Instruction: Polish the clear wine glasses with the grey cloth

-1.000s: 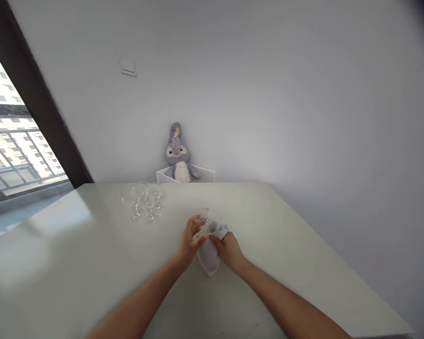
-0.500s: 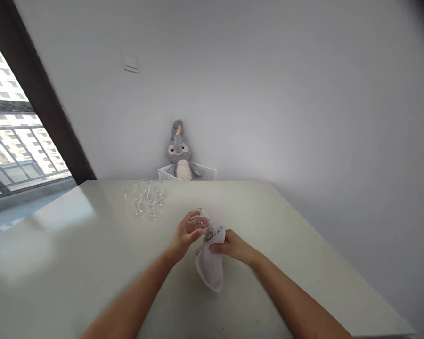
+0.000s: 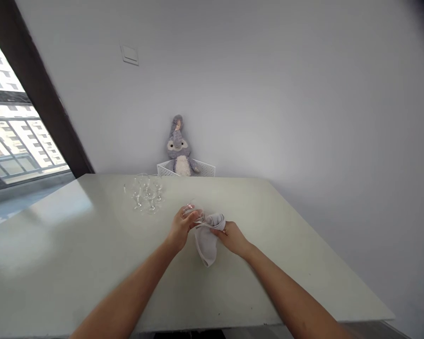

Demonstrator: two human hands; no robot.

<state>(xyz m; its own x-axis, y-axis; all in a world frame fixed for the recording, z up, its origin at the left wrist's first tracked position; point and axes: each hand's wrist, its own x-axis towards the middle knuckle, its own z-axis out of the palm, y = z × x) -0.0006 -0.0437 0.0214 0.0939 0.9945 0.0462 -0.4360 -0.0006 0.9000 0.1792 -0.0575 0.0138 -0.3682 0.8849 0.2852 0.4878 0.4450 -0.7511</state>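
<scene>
My left hand [image 3: 183, 226] is closed round the bowl of a clear stemmed glass [image 3: 194, 213], which lies tilted on its side above the table. With my right hand [image 3: 230, 235] I grip a pale grey cloth [image 3: 207, 242]. The cloth is wrapped about the foot end of the glass, and one corner hangs down below it. The foot itself is hidden in the cloth. Away to the left stands a group of several clear stemmed glasses [image 3: 150, 197], upright on the table and apart from both hands.
The pale, glossy table [image 3: 102, 263] fills the lower view. Behind its far edge a grey plush toy [image 3: 178, 148] sits in a white perforated basket [image 3: 207, 170] against the wall. A dark-framed window [image 3: 38, 70] is at the left, with a switch [image 3: 129, 54] on the wall.
The glass has tipped further onto its side, and my left fingers have shifted on its bowl. The cloth has turned and now folds round the foot. The view has tilted slightly downward.
</scene>
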